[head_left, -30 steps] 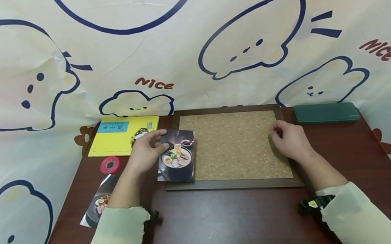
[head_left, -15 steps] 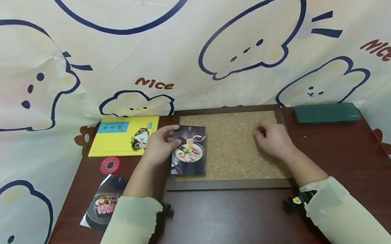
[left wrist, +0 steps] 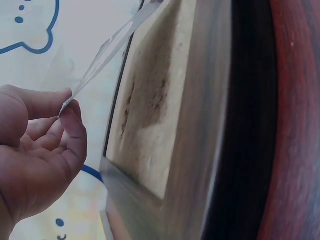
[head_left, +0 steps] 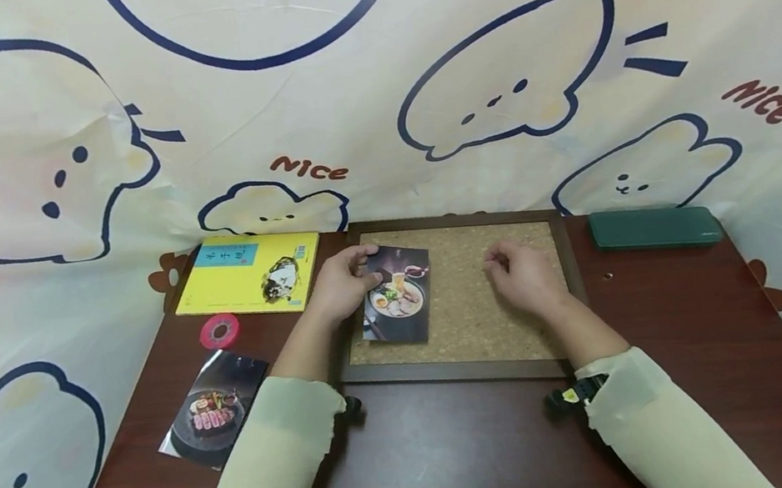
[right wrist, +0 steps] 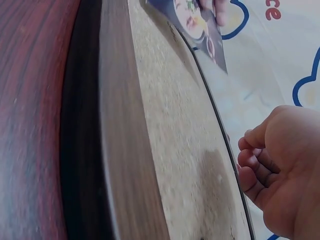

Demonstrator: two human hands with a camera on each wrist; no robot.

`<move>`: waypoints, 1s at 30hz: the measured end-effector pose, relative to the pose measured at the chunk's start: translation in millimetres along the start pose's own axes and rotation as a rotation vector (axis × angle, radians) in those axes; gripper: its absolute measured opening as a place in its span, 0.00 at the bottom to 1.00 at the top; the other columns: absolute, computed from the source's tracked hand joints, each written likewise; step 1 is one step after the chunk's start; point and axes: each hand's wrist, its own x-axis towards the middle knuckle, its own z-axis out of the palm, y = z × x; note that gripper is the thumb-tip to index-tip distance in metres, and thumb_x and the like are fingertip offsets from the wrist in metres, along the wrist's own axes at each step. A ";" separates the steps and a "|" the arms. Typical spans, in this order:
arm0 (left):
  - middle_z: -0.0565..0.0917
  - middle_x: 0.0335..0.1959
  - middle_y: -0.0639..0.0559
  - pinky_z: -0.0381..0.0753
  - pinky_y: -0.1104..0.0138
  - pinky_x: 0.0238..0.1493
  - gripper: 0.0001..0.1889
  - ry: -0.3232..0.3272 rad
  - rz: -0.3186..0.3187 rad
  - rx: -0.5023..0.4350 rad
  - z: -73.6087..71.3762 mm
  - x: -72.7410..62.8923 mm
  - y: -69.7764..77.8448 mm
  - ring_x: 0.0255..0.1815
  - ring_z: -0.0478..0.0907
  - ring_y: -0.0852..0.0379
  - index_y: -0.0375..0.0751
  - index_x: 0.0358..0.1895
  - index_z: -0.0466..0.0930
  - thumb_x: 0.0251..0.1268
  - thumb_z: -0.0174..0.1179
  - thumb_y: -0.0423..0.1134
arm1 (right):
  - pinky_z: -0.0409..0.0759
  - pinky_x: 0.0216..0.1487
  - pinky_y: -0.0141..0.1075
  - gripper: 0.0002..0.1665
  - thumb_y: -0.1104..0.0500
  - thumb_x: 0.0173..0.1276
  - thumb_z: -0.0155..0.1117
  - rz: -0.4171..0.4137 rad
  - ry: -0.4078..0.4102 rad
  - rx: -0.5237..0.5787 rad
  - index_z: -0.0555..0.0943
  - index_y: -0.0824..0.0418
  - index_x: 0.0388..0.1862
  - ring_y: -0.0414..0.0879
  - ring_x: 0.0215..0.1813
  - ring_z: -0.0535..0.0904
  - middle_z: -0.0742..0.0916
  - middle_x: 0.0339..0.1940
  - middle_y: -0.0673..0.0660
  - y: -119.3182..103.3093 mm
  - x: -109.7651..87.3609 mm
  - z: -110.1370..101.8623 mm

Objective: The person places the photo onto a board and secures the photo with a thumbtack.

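Note:
My left hand (head_left: pixel 340 287) pinches the upper left edge of a photo card (head_left: pixel 399 297) showing a noodle bowl. In the left wrist view the card (left wrist: pixel 107 52) slants away from thumb and fingers, raised over the cork. Beneath lies the cork board (head_left: pixel 480 307) in its dark wooden frame, its left part covered by the card. My right hand (head_left: pixel 527 278) hovers over the board's right half with fingers curled. Its thumb and index tips meet in the right wrist view, where the hand (right wrist: pixel 285 170) casts a shadow on the cork; I cannot tell whether something tiny is between them.
To the left, a second food photo (head_left: pixel 214 409) lies on the dark table (head_left: pixel 423 458), near a pink tape roll (head_left: pixel 219 331) and a yellow book (head_left: pixel 244 274). Right of the board are a green case (head_left: pixel 654 228) and a tiny metallic piece (head_left: pixel 608 275). A patterned cloth (head_left: pixel 371 112) hangs behind.
My left hand has carried the noodle photo rightward, farther over the cork. My right hand has moved left from the board's right edge, uncovering the tiny metallic piece on the table.

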 end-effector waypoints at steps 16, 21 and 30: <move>0.80 0.58 0.45 0.80 0.57 0.48 0.28 -0.014 0.002 0.082 15.3 15.3 -3.7 0.50 0.79 0.48 0.45 0.65 0.80 0.61 0.74 0.31 | 0.81 0.49 0.49 0.07 0.61 0.76 0.61 -0.007 -0.022 0.030 0.85 0.60 0.44 0.53 0.44 0.84 0.89 0.40 0.58 -16.5 18.7 20.2; 0.81 0.57 0.44 0.78 0.54 0.52 0.29 -0.011 0.021 0.192 18.3 20.7 -5.1 0.51 0.78 0.46 0.46 0.65 0.80 0.59 0.76 0.34 | 0.81 0.49 0.49 0.07 0.61 0.75 0.61 0.006 -0.035 0.038 0.85 0.59 0.44 0.52 0.44 0.85 0.89 0.40 0.57 -23.3 25.0 24.5; 0.79 0.67 0.39 0.71 0.49 0.69 0.30 -0.016 0.044 0.288 23.3 27.4 -10.1 0.69 0.74 0.41 0.46 0.66 0.78 0.60 0.76 0.36 | 0.81 0.52 0.48 0.08 0.60 0.77 0.60 0.041 -0.092 0.072 0.84 0.58 0.49 0.52 0.47 0.84 0.88 0.43 0.55 -33.6 36.1 34.2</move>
